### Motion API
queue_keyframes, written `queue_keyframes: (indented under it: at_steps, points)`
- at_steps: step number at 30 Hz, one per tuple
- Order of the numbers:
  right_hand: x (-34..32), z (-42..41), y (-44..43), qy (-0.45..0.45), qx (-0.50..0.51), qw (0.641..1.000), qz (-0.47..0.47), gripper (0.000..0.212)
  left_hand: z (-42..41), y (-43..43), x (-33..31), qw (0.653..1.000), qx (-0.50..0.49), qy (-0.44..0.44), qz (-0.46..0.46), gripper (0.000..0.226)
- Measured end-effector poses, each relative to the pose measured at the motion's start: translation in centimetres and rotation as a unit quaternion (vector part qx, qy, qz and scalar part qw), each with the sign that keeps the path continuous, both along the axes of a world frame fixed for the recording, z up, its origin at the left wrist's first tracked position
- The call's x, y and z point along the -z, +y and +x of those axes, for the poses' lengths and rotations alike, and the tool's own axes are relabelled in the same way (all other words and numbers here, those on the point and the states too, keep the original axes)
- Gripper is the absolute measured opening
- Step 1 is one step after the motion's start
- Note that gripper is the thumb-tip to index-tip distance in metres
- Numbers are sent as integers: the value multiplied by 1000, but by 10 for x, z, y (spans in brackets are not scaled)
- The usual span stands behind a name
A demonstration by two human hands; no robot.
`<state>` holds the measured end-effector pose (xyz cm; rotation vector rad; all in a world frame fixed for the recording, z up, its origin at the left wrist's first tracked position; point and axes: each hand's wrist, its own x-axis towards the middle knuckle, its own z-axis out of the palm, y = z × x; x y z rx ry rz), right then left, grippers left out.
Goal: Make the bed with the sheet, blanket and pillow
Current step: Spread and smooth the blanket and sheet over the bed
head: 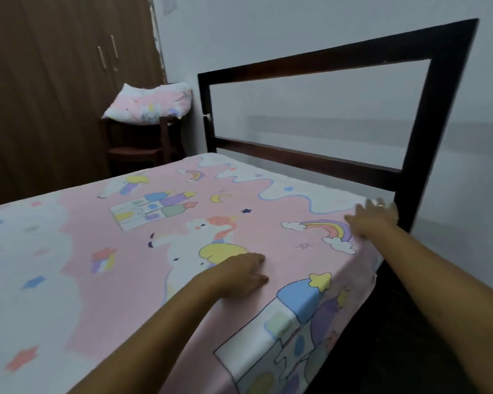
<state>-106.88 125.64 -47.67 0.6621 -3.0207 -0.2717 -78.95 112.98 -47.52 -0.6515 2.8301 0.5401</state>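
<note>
Sheet (160, 251): pink and white, printed with castles, rainbows, stars and clouds. It is spread flat over the bed, and its near edge hangs over the side.

Left hand (239, 275): palm down on the sheet near the bed's near edge, beside the yellow cloud print. The fingers (256, 260) are straight and pressed together, pinching nothing.

Right hand (373, 220): motion-blurred, lying on the sheet at the near head-end corner, just beside the rainbow print and close to the headboard post. The fingers (366, 207) are spread and pinch nothing.

Pillow (148, 103): in matching pink print, lying on a dark wooden stool (137, 150) beyond the bed, well apart from both hands.

Headboard (439, 109): an open dark frame set against the grey wall (296, 29).

Wardrobe (54, 81): brown, with two slim handles, behind the stool.
</note>
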Motion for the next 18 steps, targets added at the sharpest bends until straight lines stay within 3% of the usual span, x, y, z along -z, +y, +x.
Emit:
queue_keyframes:
  at_steps: [2, 5, 8, 10, 14, 18]
  points:
    - [-3, 47, -34, 6, -157, 987, -44, 54, 14, -1, 0, 1000, -24, 7, 0, 58]
    - [8, 163, -80, -70, -412, 903, -96, 53, 39, -14, -3, 993, -92, 68, -30, 47]
    - [31, 228, -90, -178, -513, 829, -135, 53, 65, -33, 15, 987, -145, 50, -55, 41]
    - [40, 208, -90, -173, -510, 837, -101, 52, 75, -36, 34, 983, -165, 38, -74, 46]
    - [36, 108, -80, -152, -376, 910, -85, 50, 65, -33, 51, 978, -168, 48, -115, 54]
    - [29, 11, -55, -98, -236, 965, -67, 55, 59, -34, 52, 977, -144, 49, -150, 92]
